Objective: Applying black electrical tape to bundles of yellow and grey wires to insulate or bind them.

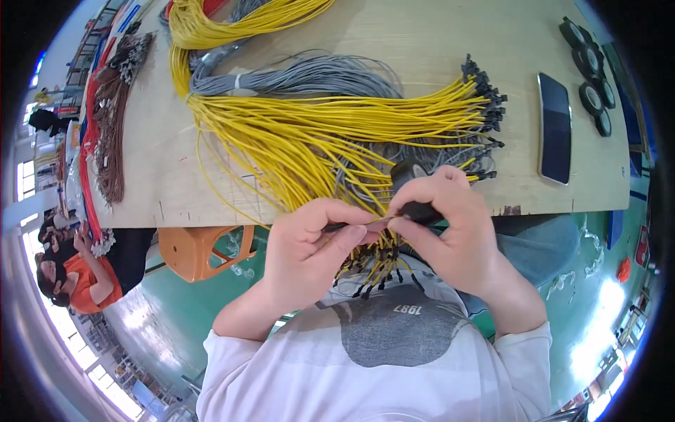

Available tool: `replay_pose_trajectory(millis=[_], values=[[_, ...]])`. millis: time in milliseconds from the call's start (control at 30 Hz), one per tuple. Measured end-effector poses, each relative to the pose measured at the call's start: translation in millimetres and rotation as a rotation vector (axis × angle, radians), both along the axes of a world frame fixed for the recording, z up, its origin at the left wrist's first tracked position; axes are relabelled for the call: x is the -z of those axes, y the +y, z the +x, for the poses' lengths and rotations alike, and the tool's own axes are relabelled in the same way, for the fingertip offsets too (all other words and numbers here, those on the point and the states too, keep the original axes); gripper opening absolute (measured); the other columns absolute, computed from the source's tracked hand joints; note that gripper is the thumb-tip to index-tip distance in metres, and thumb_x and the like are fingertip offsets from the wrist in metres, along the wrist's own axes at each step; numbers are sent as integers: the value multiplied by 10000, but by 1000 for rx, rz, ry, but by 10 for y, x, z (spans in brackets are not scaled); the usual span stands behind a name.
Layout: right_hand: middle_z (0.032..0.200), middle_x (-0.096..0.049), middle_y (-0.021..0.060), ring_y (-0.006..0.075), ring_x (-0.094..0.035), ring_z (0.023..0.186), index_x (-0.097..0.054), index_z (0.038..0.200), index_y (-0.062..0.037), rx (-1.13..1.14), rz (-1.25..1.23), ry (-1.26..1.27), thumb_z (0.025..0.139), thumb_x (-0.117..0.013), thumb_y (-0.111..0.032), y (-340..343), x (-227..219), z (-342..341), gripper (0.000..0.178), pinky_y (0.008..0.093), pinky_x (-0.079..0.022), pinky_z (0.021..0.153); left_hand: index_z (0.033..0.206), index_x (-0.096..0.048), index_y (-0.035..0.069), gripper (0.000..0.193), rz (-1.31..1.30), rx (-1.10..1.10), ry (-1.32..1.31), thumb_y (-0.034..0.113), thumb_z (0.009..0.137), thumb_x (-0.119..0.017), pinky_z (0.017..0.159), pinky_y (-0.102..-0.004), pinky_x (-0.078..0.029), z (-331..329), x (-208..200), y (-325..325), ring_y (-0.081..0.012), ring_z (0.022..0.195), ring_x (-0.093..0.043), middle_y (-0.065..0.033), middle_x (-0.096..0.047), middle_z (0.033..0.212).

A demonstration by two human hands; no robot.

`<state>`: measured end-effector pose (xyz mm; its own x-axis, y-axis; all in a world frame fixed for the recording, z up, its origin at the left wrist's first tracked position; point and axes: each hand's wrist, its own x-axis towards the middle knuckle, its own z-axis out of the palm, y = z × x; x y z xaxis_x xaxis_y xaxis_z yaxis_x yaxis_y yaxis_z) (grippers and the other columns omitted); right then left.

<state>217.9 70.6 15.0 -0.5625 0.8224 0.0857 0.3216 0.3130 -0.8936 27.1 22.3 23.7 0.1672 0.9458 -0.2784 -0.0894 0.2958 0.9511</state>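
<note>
My left hand (309, 243) is closed in a pinch, thumb against forefinger, on a thin dark strip (380, 224). That strip runs across to the fingertips of my right hand (453, 228), which is closed too, with a roll of black tape (422, 212) in its palm and fingers. Whether the strip is tape or cable I cannot tell. Yellow cables (281, 141) fan out over the table just beyond my hands. Several of their black-tipped ends (380, 271) hang below my fingers, in front of my shirt; my hands partly hide them.
On the wooden table (513, 35), a grey cable bundle (309, 79) lies behind the yellow one. A phone (555, 128) and several black tape rolls (589, 62) are at the right. Brown cables (112, 133) lie left. An orange stool (193, 250) and a person in orange (95, 285) are beyond the near edge.
</note>
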Motion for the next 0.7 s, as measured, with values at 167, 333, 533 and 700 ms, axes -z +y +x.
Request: replay_pose_trajectory(millis=[167,333,533,700], values=[[780,-582,7,177,-513,644,-572,869,-96,13,44,62,705,-650,2,28,32,-96,206,313,-325,737,1068,-513,-52,238,-229,-17,-142,127,932,-435,857,-352,-472,-115,3,3,-225,995,-583,-173,-582,1078],[797,-586,16,188,-498,638,-570,860,-101,30,68,58,706,-640,10,32,44,-128,202,321,-330,726,1272,-378,-24,553,-363,-35,-476,416,951,-279,970,-427,-370,-193,47,85,-291,1159,-468,-201,-464,1262],[786,-584,9,185,-504,635,-570,854,-103,43,114,38,700,-639,14,22,53,-136,205,324,-330,721,1313,-323,-26,613,-466,-35,-577,459,947,-236,996,-423,-349,-150,-8,109,-284,1179,-445,-190,-442,1281],[766,-578,3,184,-516,647,-574,864,-109,58,122,43,701,-643,5,11,65,-118,211,331,-334,727,1330,-292,-18,494,-354,40,-450,278,949,-395,986,-389,-376,-121,-7,103,-249,1154,-472,-187,-470,1255]])
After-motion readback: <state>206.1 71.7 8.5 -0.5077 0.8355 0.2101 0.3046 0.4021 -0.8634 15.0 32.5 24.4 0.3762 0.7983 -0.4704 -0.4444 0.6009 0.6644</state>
